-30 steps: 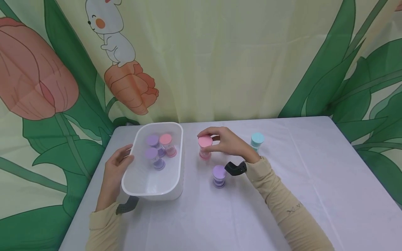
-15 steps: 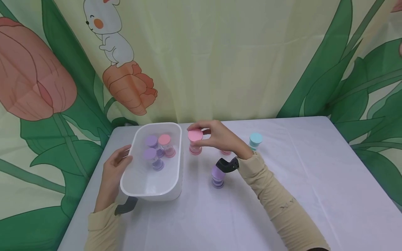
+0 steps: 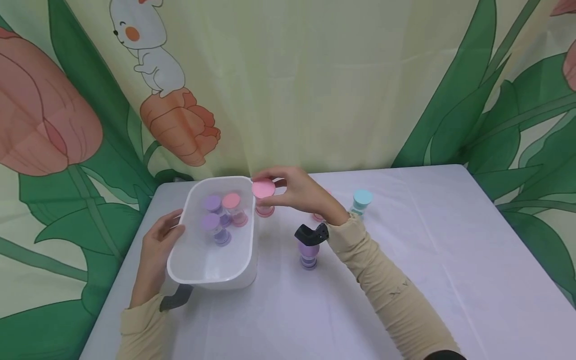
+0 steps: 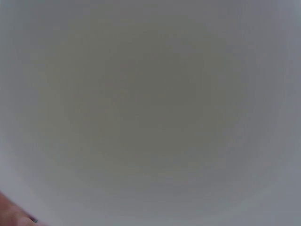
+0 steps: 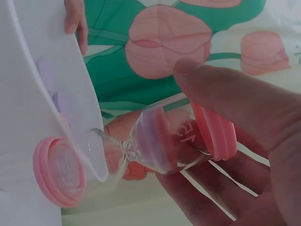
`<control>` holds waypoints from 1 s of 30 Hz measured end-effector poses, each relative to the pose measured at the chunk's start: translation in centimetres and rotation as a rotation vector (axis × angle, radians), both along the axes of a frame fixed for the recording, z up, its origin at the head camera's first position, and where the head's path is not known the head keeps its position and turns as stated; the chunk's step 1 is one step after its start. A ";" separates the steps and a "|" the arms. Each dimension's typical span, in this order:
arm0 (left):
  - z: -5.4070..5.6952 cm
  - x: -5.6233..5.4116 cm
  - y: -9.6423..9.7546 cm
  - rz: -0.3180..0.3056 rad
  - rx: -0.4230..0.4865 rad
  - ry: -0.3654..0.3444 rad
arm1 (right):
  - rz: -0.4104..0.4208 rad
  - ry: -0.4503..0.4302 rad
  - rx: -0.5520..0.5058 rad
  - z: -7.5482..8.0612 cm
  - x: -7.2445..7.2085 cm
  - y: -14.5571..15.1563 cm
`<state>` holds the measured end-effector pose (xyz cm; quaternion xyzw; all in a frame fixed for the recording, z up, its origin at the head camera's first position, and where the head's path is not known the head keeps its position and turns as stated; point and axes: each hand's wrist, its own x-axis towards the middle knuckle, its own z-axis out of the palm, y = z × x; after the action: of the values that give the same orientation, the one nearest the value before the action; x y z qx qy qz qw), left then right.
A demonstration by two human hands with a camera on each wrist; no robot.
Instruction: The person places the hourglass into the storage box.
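Note:
My right hand (image 3: 297,192) pinches a pink-capped hourglass sand timer (image 3: 264,210) by its top cap, just beside the right rim of a white plastic bin (image 3: 211,267). The right wrist view shows the timer's clear glass bulbs (image 5: 174,136) and the thumb and fingers around one cap. My left hand (image 3: 155,250) rests against the bin's left side, fingertips at the rim, fingers fairly straight. Inside the bin stand two purple sand timers (image 3: 211,221) and a pink one (image 3: 232,201). The left wrist view is filled by a blurred whitish surface.
On the white-covered table (image 3: 382,280), a purple sand timer (image 3: 308,257) stands below my right wrist, partly hidden by the dark wrist mount (image 3: 311,235). A teal timer (image 3: 362,197) stands farther right. Another pink timer (image 3: 318,218) is mostly hidden behind my right hand. A printed curtain (image 3: 315,90) hangs behind.
My right hand has carried the pink sand timer leftward and slightly up, from the table toward the bin's right rim. My left hand keeps its place at the bin.

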<state>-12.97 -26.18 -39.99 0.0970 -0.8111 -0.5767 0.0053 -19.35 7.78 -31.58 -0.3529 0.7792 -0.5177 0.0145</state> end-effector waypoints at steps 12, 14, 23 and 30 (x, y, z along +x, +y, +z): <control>0.3 0.2 0.2 -0.003 0.013 0.009 | -0.014 0.045 0.068 1.8 0.5 -1.2; 0.3 0.1 0.3 0.001 0.012 0.009 | -0.016 0.052 0.055 2.0 0.5 -1.3; 0.2 0.1 0.2 0.003 0.013 0.005 | -0.001 0.030 -0.001 1.9 0.1 -2.6; 0.1 0.1 0.2 0.005 0.008 0.007 | 0.000 0.015 -0.023 1.6 -0.3 -3.9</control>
<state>-12.90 -26.00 -39.85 0.0969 -0.8086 -0.5803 0.0094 -19.66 3.87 -30.02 -0.3570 0.7732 -0.5241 0.0045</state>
